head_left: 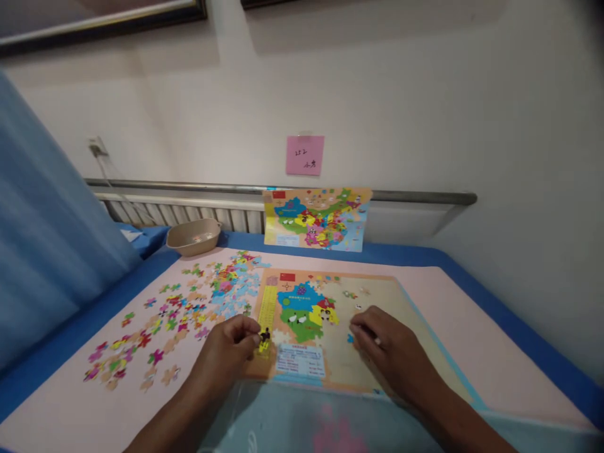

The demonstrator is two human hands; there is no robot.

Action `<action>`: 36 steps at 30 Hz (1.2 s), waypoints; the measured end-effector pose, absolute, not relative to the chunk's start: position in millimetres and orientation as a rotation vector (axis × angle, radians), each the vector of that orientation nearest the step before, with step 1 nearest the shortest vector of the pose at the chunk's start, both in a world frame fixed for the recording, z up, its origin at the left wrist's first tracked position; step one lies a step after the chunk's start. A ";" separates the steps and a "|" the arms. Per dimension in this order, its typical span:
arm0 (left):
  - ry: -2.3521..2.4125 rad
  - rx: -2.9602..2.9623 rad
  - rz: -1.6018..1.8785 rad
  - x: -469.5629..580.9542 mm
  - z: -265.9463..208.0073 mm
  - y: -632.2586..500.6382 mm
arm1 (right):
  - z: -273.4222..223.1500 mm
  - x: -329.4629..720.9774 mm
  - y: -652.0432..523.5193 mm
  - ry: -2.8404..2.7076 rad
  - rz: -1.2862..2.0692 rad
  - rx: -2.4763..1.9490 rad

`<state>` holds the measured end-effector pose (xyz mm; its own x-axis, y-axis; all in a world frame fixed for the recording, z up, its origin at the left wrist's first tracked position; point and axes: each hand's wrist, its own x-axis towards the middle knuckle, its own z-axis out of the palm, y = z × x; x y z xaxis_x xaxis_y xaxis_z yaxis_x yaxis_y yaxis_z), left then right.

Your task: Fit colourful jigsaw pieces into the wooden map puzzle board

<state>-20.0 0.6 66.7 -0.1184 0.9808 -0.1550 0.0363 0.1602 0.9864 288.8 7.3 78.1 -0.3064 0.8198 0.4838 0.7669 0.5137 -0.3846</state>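
Note:
My left hand [231,343] is closed in a pinch on a yellow and black puzzle piece [265,340], over the left edge of a partly filled map puzzle [302,314]. Over the bare right part of the puzzle board [349,365], my right hand [387,343] has its fingers pressed together. A small blue puzzle piece [350,338] shows beside its fingertips; whether the fingers grip anything is hidden. The joined part of the map has blue, green and yellow areas and a red flag. A few loose pieces [350,294] lie on the board above my right hand.
Many loose puzzle pieces [165,314] spread over the pink sheet to the left. A tan basin [194,238] with some pieces stands at the back left. A printed map picture [317,220] leans against the wall under a metal rail [425,197]. A blue curtain [56,220] hangs at left.

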 end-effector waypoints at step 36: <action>1.322 1.129 1.042 83.2 37.7 15.7 | 43.0 250.5 -1.0 -2.186 0.274 -1.144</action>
<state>83.2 15.7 37.7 0.0064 0.9849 -0.1733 0.0622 0.1725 0.9830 250.5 -1.0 43.0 -0.4105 0.7942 0.4480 0.6591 0.5979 -0.4561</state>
